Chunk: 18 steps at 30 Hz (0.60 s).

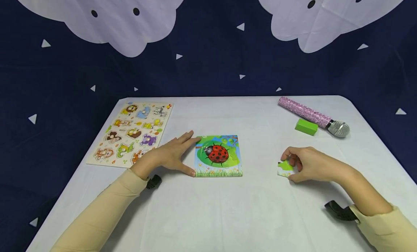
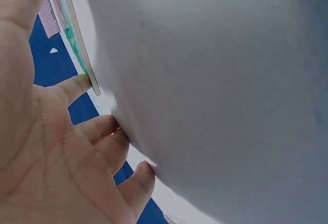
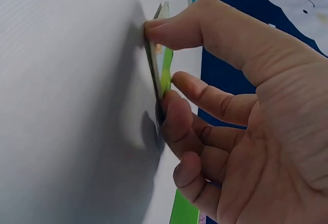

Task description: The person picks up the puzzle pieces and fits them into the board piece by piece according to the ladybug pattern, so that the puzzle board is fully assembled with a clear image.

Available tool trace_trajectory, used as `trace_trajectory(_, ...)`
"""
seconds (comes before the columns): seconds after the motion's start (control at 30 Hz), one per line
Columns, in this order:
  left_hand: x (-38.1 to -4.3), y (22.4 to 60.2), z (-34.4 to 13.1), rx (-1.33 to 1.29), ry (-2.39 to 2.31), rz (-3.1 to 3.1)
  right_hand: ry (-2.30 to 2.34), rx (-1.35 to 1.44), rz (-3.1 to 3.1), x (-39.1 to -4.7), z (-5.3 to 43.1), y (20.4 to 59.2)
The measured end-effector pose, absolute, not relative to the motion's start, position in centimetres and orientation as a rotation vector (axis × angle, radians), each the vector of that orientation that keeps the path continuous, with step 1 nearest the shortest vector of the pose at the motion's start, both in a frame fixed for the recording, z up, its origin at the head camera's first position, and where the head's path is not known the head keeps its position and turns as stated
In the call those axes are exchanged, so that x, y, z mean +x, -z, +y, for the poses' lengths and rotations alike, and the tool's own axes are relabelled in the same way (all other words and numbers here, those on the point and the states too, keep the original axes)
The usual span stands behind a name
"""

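A square ladybug puzzle point(image 1: 217, 156) with a grassy lower border lies flat near the middle of the table. My left hand point(image 1: 172, 154) is spread at its left side, thumb at the lower corner and index finger at the upper corner. In the left wrist view the puzzle's thin edge point(image 2: 82, 44) meets the fingertips. To the right, my right hand point(image 1: 309, 165) pinches a small green and white puzzle piece point(image 1: 285, 168) between thumb and fingers. The right wrist view shows this piece point(image 3: 164, 73) tilted, close over the white surface.
An animal peg puzzle board point(image 1: 130, 134) lies at the left, partly behind the left hand. At the back right are a pink glittery microphone point(image 1: 306, 110) and a green block point(image 1: 306, 127). A dark blue cloth point(image 1: 208, 71) with white clouds hangs behind the white table point(image 1: 208, 215).
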<state>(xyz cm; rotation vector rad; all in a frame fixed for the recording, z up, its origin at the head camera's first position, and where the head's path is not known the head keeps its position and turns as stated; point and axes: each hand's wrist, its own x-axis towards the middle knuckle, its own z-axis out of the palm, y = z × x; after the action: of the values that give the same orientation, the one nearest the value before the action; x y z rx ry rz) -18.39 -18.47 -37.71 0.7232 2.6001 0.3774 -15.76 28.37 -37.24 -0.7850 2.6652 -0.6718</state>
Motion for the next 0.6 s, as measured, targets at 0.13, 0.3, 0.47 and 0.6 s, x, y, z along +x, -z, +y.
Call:
trace_trajectory(0.13, -18.3, 37.6, -18.3, 0.723, -0.368, 2.601, 0.687, -0.808, 2.673, -15.9, 27.8, 37.0)
trace_trajectory(0.3, -18.3, 37.6, -18.1, 0.728, -0.366, 2.602, 0.703, -0.823, 2.666, -16.2, 26.9, 36.2)
trace_trajectory(0.47, -18.2, 37.6, -18.0, 0.743, -0.389, 2.607, 0.719, -0.863, 2.643, -16.7, 25.6, 35.8)
trace_trajectory(0.6, -18.3, 37.5, -17.8, 0.743, -0.394, 2.606, 0.740, -0.892, 2.622, -16.9, 24.5, 35.7)
